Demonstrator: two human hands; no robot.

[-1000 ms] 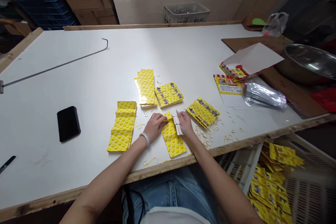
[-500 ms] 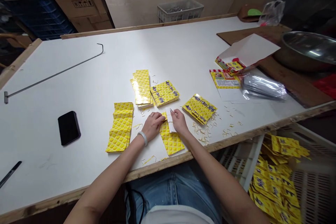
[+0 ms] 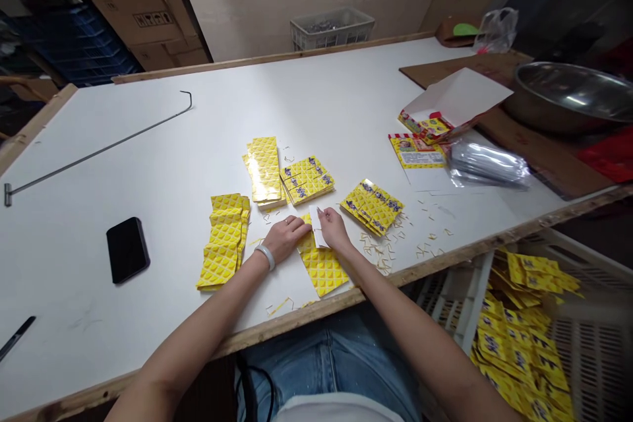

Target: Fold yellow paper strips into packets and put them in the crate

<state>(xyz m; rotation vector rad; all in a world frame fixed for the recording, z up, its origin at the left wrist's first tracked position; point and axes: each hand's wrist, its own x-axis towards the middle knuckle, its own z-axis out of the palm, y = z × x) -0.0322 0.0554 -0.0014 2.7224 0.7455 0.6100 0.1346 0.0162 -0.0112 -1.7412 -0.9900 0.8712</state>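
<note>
A yellow printed card sheet (image 3: 324, 273) lies near the front edge of the table, its upper part folded over so a white strip (image 3: 318, 229) shows. My right hand (image 3: 335, 229) pinches the right side of that white flap between thumb and fingers. From the left, my left hand (image 3: 285, 237) bends its fingers onto the fold, the tips closed at the card's edge. Beyond my hands sit a tall stack of yellow cards (image 3: 266, 169) and a stack of folded cards (image 3: 307, 179). Another folded stack (image 3: 372, 206) is to the right, and creased yellow strips (image 3: 220, 241) lie left.
Paper scraps (image 3: 378, 250) litter the table at right. A phone (image 3: 127, 250), a long metal rod (image 3: 103, 148) and a dark slim tool (image 3: 17, 337) lie left. Clear plastic sleeves (image 3: 488, 165), an open box (image 3: 455, 105) and a metal bowl (image 3: 573, 93) stand right. A crate (image 3: 588, 343) holds yellow packets.
The camera view has shifted slightly. Both hands stay on the folded card; the left hand lies a little flatter, and the white flap has moved only slightly.
</note>
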